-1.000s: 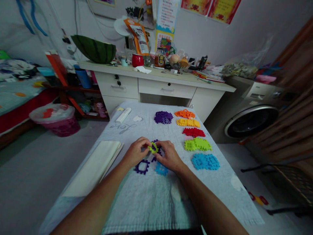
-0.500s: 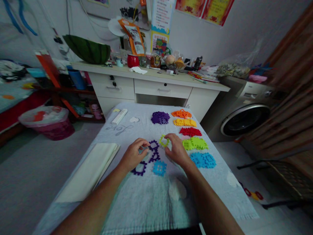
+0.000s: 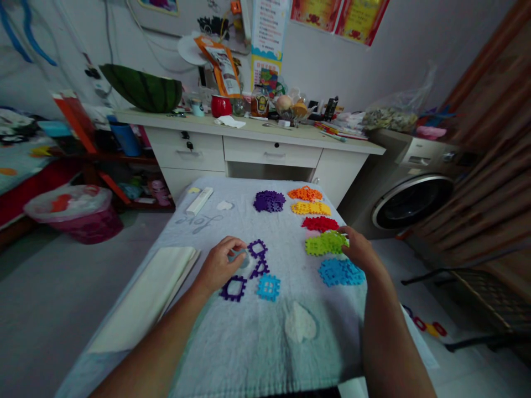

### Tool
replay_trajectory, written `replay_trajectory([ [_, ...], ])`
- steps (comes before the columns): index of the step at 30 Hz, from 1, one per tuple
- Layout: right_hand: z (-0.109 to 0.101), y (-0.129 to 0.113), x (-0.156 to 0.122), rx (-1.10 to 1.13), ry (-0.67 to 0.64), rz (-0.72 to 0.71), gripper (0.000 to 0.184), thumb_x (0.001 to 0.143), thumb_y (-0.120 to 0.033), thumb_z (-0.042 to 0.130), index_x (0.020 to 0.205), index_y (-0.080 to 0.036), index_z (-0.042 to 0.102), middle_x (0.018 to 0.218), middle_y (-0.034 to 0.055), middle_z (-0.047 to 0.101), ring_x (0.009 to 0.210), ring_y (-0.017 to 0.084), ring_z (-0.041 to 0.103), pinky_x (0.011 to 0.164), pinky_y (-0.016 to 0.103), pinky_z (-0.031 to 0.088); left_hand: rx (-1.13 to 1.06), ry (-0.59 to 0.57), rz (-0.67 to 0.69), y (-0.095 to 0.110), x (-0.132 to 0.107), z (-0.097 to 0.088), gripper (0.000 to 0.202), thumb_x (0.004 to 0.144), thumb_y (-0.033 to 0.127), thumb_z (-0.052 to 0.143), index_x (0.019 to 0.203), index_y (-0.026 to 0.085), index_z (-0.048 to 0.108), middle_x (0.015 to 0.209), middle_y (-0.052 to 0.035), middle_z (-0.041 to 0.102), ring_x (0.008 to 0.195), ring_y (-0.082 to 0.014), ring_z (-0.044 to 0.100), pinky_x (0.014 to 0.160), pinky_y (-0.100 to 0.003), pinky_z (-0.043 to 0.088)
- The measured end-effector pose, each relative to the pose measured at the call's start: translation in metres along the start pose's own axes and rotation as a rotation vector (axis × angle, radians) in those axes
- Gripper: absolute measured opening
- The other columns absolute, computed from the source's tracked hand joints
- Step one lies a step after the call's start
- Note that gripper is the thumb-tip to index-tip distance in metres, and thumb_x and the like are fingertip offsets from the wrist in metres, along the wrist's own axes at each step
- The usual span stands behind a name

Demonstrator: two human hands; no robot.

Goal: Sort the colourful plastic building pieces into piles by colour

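Observation:
My left hand rests on the pale blue towel with its fingers curled over a small greyish thing I cannot make out. Right beside it lie loose purple frame pieces, a purple square frame and a blue square piece. My right hand is out to the right, fingers pinched on a green piece at the edge of the green pile. Around that pile sit the red pile, the blue pile, the yellow pile, the orange pile and the purple pile.
A folded cream cloth lies along the table's left side and a white tube at its far left. Behind stand a cluttered white desk, a washing machine to the right and a pink bin on the floor.
My right hand carried the green piece from the middle of the table rightwards to the green pile. My left hand let go of it and stayed by the purple pieces.

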State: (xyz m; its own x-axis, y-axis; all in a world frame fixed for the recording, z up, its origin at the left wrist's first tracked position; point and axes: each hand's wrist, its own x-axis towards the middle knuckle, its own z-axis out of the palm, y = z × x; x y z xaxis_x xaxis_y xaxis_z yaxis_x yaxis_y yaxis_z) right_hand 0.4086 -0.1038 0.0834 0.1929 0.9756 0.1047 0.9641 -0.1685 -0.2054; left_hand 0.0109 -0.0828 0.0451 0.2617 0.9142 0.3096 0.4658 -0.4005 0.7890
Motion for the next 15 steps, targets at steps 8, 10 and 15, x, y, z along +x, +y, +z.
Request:
replay_trajectory([
  [8, 0.009, -0.008, 0.0, -0.089, 0.067, 0.097, 0.059, 0.073, -0.004, 0.049, 0.128, -0.024, 0.057, 0.118, 0.0126, 0.067, 0.109, 0.031, 0.06, 0.088, 0.043, 0.045, 0.017, 0.035, 0.028, 0.001, 0.001, -0.004, 0.012, 0.078, 0.027, 0.059, 0.088, 0.021, 0.063, 0.092, -0.0024, 0.066, 0.079, -0.0161, 0.062, 0.07, -0.028, 0.052],
  [10, 0.009, -0.017, -0.001, -0.045, 0.117, 0.049, 0.056, 0.073, -0.005, 0.05, 0.125, -0.023, 0.058, 0.123, 0.0115, 0.065, 0.112, 0.031, 0.058, 0.093, 0.045, 0.043, 0.019, 0.037, 0.031, 0.002, 0.001, -0.004, 0.012, 0.078, 0.027, 0.059, 0.088, 0.021, 0.063, 0.092, -0.0025, 0.066, 0.079, -0.0161, 0.062, 0.07, -0.028, 0.052],
  [15, 0.013, -0.078, -0.012, 0.251, 0.122, -0.398, 0.039, 0.077, -0.01, 0.053, 0.115, -0.018, 0.061, 0.125, 0.0105, 0.062, 0.118, 0.025, 0.054, 0.103, 0.044, 0.039, 0.037, 0.043, 0.024, -0.001, 0.002, -0.003, 0.013, 0.079, 0.027, 0.058, 0.088, 0.02, 0.064, 0.092, -0.0026, 0.065, 0.078, -0.016, 0.062, 0.071, -0.028, 0.052],
])
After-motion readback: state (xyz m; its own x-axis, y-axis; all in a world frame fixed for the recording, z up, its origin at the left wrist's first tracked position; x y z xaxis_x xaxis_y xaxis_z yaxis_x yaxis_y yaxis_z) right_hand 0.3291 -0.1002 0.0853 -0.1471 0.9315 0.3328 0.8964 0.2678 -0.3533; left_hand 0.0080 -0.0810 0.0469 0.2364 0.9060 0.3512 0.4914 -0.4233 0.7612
